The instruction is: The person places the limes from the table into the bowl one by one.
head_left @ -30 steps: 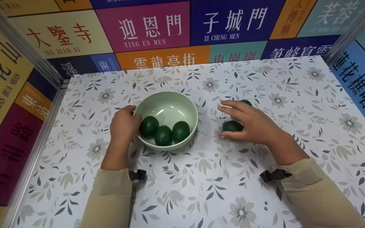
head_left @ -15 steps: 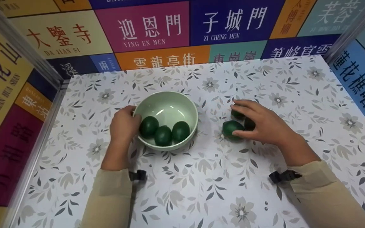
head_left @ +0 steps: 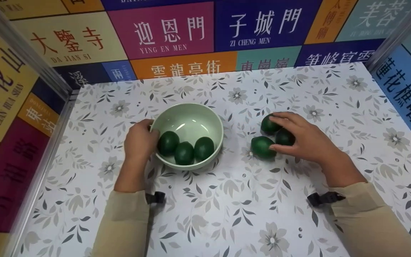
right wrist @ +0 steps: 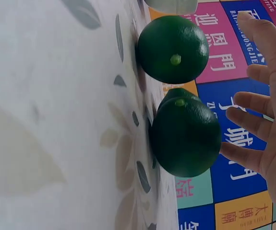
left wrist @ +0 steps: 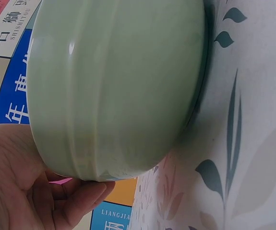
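Observation:
My left hand (head_left: 139, 141) grips the left rim of a pale green bowl (head_left: 191, 119), thumb over the edge. In the left wrist view the fingers lie against the outside of the bowl (left wrist: 123, 86). Three dark green limes (head_left: 184, 153) sit inside, near its front wall. To the right, three more limes lie close together on the tabletop: one in front (head_left: 263, 147), one behind (head_left: 269, 124), and one partly hidden under my right hand (head_left: 312, 141). That hand hovers with fingers spread. In the right wrist view its fingers (right wrist: 253, 122) stand beside the nearest lime (right wrist: 186, 139), holding nothing.
A white cloth with grey flowers and leaves covers the table (head_left: 205, 221). Colourful panels with Chinese lettering (head_left: 162, 32) rise behind and at both sides. Both sleeves carry black wrist straps (head_left: 325, 198).
My right hand has drawn back to the right, uncovering more of the three limes on the table. The left hand and the bowl have stayed in place.

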`<control>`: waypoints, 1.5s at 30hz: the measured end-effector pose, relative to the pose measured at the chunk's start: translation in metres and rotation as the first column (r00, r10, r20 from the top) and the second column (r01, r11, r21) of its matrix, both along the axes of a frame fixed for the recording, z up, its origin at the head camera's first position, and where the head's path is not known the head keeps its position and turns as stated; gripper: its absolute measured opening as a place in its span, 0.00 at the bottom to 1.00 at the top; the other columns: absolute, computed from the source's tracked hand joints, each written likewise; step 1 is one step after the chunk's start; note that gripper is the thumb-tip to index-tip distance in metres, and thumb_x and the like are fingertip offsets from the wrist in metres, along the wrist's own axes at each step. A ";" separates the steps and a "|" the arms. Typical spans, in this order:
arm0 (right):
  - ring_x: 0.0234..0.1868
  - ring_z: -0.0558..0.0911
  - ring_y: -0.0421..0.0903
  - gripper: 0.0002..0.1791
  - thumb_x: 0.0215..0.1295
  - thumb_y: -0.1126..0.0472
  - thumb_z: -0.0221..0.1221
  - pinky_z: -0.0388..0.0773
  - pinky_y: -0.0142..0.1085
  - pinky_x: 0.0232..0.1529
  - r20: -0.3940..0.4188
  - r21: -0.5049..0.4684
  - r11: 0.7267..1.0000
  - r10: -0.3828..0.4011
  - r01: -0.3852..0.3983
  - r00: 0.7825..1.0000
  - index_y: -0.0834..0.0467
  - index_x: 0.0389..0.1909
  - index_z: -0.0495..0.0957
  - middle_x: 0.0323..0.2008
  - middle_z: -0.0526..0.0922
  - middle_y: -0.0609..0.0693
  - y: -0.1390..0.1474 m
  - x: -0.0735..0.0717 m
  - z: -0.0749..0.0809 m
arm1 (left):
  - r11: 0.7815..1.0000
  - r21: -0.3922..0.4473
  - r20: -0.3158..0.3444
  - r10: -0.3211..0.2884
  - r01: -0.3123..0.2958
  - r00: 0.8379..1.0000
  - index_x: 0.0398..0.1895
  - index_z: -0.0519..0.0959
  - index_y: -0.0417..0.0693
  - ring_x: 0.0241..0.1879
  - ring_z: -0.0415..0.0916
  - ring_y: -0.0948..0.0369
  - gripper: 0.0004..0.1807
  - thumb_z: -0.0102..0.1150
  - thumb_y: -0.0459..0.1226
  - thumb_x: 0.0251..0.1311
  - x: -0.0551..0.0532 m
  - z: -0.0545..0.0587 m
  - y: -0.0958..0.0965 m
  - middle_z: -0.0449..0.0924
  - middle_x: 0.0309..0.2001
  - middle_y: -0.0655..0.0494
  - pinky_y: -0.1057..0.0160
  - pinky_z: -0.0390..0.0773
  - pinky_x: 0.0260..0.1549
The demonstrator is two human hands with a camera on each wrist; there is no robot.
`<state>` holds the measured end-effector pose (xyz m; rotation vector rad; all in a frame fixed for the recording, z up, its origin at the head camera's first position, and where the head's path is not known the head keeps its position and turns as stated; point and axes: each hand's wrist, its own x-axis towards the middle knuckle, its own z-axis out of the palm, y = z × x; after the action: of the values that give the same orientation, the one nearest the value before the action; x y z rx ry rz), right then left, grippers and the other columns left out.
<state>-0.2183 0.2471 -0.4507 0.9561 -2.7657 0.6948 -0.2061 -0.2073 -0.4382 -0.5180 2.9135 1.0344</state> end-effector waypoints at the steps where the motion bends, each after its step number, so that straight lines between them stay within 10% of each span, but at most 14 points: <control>1: 0.72 0.70 0.60 0.45 0.56 0.48 0.77 0.71 0.60 0.66 0.009 0.004 1.000 -0.009 0.008 1.000 0.52 0.75 0.70 0.74 0.70 0.55 0.001 0.000 0.000 | 1.000 0.001 0.003 0.001 -0.001 1.000 0.67 0.79 0.48 0.52 0.83 0.48 0.25 0.51 0.40 0.68 0.000 0.000 0.000 0.86 0.56 0.46 0.46 0.78 0.56; 45: 0.66 0.76 0.60 0.36 0.60 0.41 0.73 0.73 0.63 0.61 0.205 0.077 0.986 -0.160 0.147 0.965 0.54 0.64 0.78 0.66 0.73 0.54 0.030 -0.014 -0.016 | 1.000 -0.002 0.006 0.003 -0.003 1.000 0.65 0.80 0.49 0.52 0.82 0.49 0.25 0.51 0.40 0.67 -0.001 -0.001 -0.001 0.86 0.55 0.47 0.46 0.78 0.55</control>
<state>-0.2324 0.2770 -0.4665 0.7033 -3.0217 0.7289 -0.2069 -0.2082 -0.4389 -0.5249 2.9097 1.0292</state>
